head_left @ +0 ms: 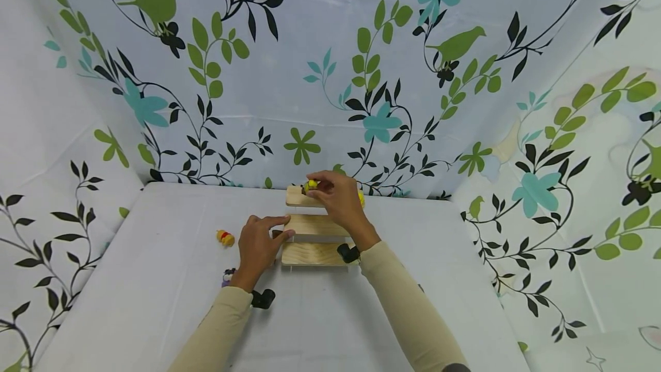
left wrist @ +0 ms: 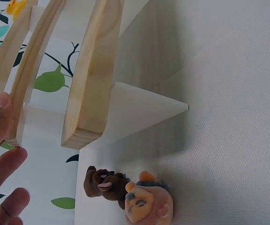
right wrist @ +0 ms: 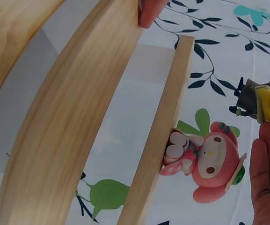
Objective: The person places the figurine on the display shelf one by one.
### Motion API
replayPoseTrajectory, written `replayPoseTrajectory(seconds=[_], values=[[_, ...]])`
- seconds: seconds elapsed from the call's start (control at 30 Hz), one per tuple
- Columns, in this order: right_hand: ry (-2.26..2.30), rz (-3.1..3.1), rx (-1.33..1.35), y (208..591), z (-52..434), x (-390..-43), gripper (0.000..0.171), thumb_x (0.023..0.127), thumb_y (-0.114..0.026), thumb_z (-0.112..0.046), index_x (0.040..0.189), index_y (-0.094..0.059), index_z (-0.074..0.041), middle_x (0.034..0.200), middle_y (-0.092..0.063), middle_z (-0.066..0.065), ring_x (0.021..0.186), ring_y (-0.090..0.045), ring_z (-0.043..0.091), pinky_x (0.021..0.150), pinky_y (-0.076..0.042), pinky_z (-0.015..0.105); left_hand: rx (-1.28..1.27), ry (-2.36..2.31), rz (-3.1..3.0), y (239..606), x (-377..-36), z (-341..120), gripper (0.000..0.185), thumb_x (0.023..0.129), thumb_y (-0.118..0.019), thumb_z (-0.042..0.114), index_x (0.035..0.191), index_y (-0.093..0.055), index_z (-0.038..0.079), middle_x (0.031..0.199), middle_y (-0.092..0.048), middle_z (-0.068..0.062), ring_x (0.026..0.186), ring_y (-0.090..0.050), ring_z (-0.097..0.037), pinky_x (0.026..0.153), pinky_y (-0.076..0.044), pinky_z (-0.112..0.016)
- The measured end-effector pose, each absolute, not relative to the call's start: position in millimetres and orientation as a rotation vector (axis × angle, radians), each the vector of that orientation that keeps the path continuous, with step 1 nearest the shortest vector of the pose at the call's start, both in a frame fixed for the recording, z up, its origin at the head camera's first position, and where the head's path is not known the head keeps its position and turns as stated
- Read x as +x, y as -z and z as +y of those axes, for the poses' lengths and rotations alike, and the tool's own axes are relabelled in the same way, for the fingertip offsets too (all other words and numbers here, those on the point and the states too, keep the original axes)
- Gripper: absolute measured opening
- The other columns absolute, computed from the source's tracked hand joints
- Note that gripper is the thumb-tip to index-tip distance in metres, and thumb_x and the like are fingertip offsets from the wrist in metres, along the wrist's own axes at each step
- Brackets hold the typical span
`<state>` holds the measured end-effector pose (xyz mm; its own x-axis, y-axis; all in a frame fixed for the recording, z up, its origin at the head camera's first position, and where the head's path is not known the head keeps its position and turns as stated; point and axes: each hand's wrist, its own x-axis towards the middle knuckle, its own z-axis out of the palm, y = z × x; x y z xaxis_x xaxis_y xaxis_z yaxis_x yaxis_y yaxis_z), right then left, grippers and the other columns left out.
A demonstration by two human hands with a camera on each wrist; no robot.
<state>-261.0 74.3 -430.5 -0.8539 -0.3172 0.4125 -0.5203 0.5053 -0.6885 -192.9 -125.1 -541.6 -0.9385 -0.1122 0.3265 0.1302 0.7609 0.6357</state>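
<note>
A wooden stepped display stand [head_left: 310, 253] with three planks stands on the table. My left hand [head_left: 256, 248] holds the left end of its middle plank [left wrist: 41, 42] between thumb and finger. Above the top plank [head_left: 296, 196], my right hand [head_left: 341, 200] pinches a small yellow toy figure [right wrist: 267, 102] with a dark grey lower part. In the right wrist view, the figure is off the plank, beside a pink rabbit-eared figure [right wrist: 214, 159] that sits on it. Another yellow figure [head_left: 361, 198] is at the top plank's right end, partly hidden by my right hand.
An orange-and-red figure [head_left: 225, 238] lies on the white table [head_left: 170, 280] left of the stand. A purple-and-black figure [head_left: 228, 276] is partly behind my left wrist. Low by the stand are a brown figure [left wrist: 105, 183] and a peach-headed figure [left wrist: 149, 204]. A patterned cloth [head_left: 289, 73] hangs behind.
</note>
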Motion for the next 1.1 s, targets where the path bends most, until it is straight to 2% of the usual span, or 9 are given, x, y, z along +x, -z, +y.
replayPoseTrajectory(seconds=[0.33,0.47,0.63,1.1], values=[[-1.036,-2.562,0.782,426.8,59.0,-268.1,0.035,0.087,-0.088,-0.017,0.122,-0.08,-0.013,0.105,-0.079,0.003,0.089,-0.068,0.021,0.079,-0.059,0.034,-0.002,0.976,-2.615,543.4,-194.5,-124.6,0.046,0.084,-0.09,0.039,0.127,-0.08,0.023,0.117,-0.082,-0.004,0.087,-0.055,-0.024,0.069,-0.038,-0.033],[-0.969,-2.6,0.761,427.6,55.4,-270.2,0.035,0.087,-0.088,-0.021,0.121,-0.081,-0.017,0.108,-0.081,0.0,0.093,-0.067,0.024,0.086,-0.052,0.034,0.002,0.971,-2.61,543.6,-194.7,-124.8,0.046,0.084,-0.09,0.039,0.126,-0.081,0.024,0.116,-0.083,-0.004,0.086,-0.055,-0.024,0.068,-0.038,-0.033],[-0.861,-2.625,0.752,429.9,52.4,-273.2,0.035,0.087,-0.088,-0.027,0.12,-0.082,-0.02,0.111,-0.082,-0.005,0.091,-0.061,0.02,0.091,-0.042,0.039,-0.016,0.977,-2.596,543.0,-194.4,-125.6,0.044,0.084,-0.09,0.038,0.125,-0.081,0.024,0.114,-0.083,-0.004,0.084,-0.055,-0.024,0.068,-0.037,-0.033],[-0.688,-2.7,0.712,436.1,45.0,-276.9,0.034,0.088,-0.086,-0.035,0.12,-0.082,-0.027,0.113,-0.081,-0.007,0.102,-0.06,0.017,0.106,-0.039,0.046,-0.028,0.977,-2.587,543.9,-192.8,-125.9,0.043,0.085,-0.09,0.037,0.125,-0.081,0.023,0.112,-0.083,-0.005,0.082,-0.054,-0.024,0.068,-0.037,-0.034]])
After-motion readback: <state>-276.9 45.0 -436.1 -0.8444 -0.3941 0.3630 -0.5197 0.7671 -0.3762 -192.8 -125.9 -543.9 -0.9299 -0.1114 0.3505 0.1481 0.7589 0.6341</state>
